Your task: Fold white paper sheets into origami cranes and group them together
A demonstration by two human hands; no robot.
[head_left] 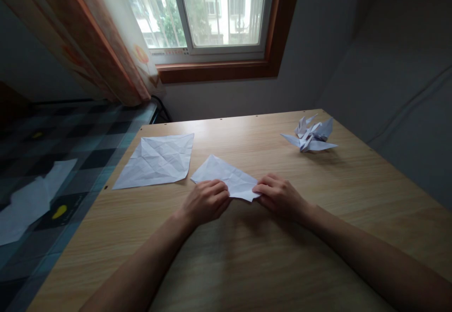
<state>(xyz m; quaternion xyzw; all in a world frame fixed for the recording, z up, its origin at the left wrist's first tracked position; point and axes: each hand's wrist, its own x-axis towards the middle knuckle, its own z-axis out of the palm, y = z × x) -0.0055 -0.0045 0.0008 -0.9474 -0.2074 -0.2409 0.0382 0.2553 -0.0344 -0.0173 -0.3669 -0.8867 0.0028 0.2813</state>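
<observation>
A folded, creased sheet of white paper (pixel 226 170) lies between my two hands at the middle of the wooden table. My left hand (pixel 208 200) is closed on its near left edge, the fingers curled over the paper. At the paper's right corner, my right hand (pixel 277 192) pinches it between thumb and fingers. The near edge between the hands is slightly raised off the table. Behind my left hand lies a flat, square white sheet (pixel 162 159) with many crease lines. Several folded paper cranes (pixel 310 135) sit together at the far right.
The wooden table (pixel 353 217) has its far edge near the wall under a window (pixel 222 15). To the left, a bed with a checked cover (pixel 88 161) holds more white paper (pixel 31 203). A curtain (pixel 106 38) hangs at the back left.
</observation>
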